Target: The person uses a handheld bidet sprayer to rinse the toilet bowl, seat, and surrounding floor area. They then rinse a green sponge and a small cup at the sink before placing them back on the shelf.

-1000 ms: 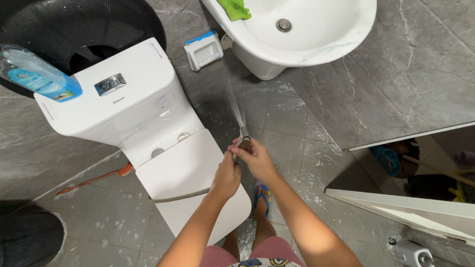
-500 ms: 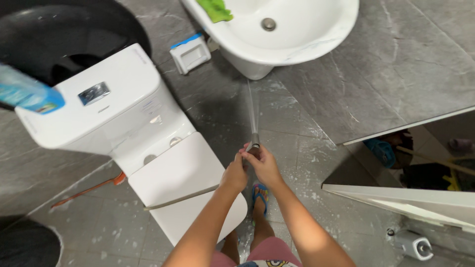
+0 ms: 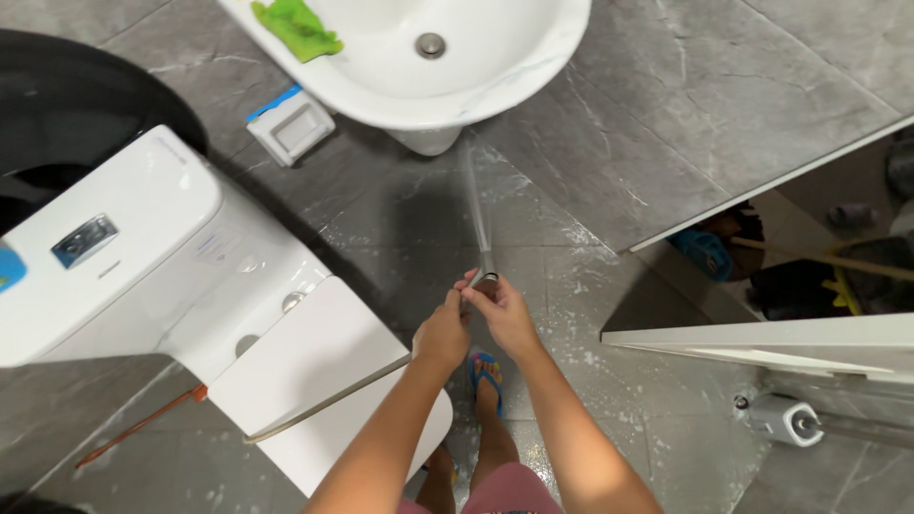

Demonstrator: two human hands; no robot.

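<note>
Both hands, left hand (image 3: 441,333) and right hand (image 3: 503,314), fingers clamped on spray nozzle (image 3: 485,282); jet hitting floor (image 3: 419,219) below basin (image 3: 495,71). Foam flecks remaining nearby, apparently unrinsed.

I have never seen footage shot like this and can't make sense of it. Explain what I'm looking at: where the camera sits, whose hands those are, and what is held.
There is no machine here. The camera is worn on a person's head and looks straight down, so the two bare arms reaching up from the bottom edge are that person's own. The left hand and the right hand meet on a small metal spray nozzle at the end of a grey hose, both with a closed grip. A thin jet of water shoots from it toward the foot of the white washbasin. A green cloth lies on the basin. To the left stands a white toilet, lid down. The grey tiled floor is wet and flecked white, and a sandalled foot shows below the hands.
</note>
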